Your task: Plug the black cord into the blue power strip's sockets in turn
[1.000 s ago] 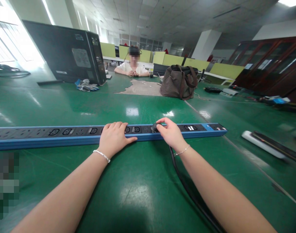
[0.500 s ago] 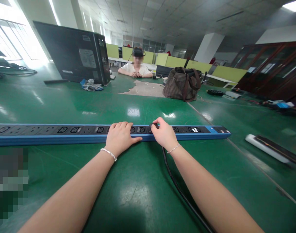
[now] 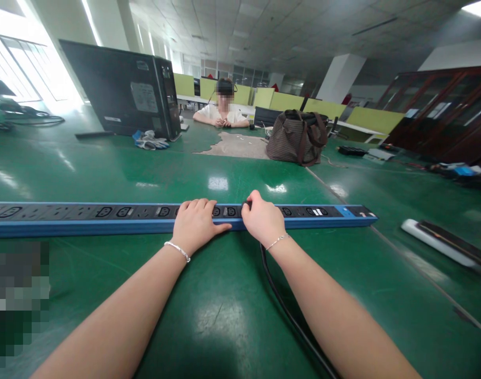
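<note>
A long blue power strip (image 3: 138, 226) with a row of black sockets lies across the green table. My left hand (image 3: 195, 223) rests over the strip near its middle, fingers over the top and thumb along the front side, gripping it. Just to the right, my right hand (image 3: 263, 215) is closed around a black plug (image 3: 247, 204) at the strip's sockets; the hand hides most of the plug and its contact with the socket. From under that hand a black cable (image 3: 282, 302) runs down toward the lower right.
On the table (image 3: 177, 173) stand a black computer case (image 3: 118, 89) with gloves (image 3: 150, 140) beside it, and a brown bag (image 3: 293, 138). A white and black bar (image 3: 441, 243) lies at the right. Across the table sits a person (image 3: 223, 113).
My right hand has turned slightly, its wrist shifting a little to the left, and the cable has moved left with it. My left hand has stayed in place on the strip.
</note>
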